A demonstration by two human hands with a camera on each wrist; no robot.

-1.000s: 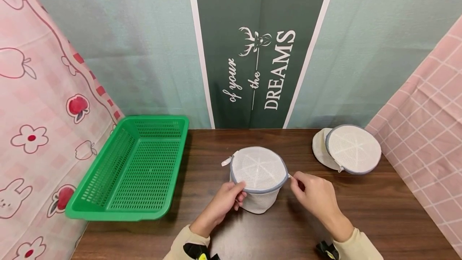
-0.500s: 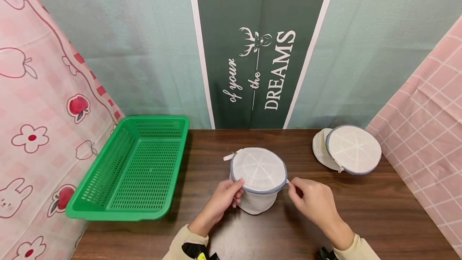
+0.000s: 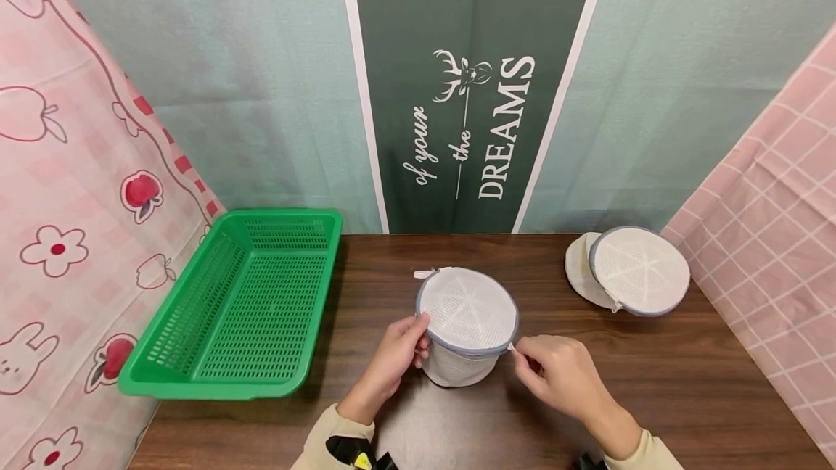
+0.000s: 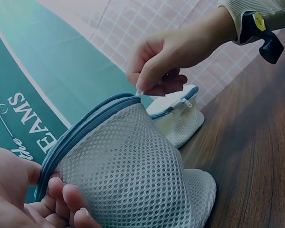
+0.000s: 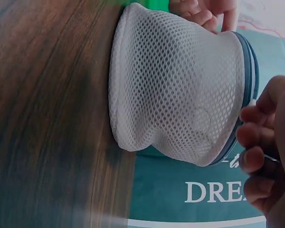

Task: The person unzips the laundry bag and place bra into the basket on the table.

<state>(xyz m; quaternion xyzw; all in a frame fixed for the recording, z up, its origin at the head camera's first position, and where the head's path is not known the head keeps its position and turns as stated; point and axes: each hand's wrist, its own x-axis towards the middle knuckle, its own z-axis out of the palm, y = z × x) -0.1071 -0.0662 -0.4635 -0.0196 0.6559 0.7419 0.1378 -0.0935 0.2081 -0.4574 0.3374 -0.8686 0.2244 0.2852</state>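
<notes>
A round white mesh laundry bag [image 3: 466,307] with a blue-grey zippered rim stands upright on the table in front of me. My left hand [image 3: 395,354] pinches its rim at the left, thumb on top and fingers beneath. At the front right of the rim, my right hand [image 3: 555,368] pinches the small white zipper pull [image 3: 511,347] between thumb and forefinger. In the left wrist view the zipper pull [image 4: 139,93] sits at the rim's far end. The mesh side [image 5: 175,85] bulges and creases in the right wrist view. A white loop tab [image 3: 424,274] sticks out at the back left.
A green perforated plastic basket [image 3: 261,310] stands on the left of the brown wooden table [image 3: 379,260]. Another white mesh bag [image 3: 640,270] with a blue-grey rim lies at the back right. Curtains with prints hang behind and at both sides.
My right hand has drawn the zipper pull along the rim toward the front and slightly left. The bag has turned a little, its tab shifting back and right. My left hand moved slightly up the rim.
</notes>
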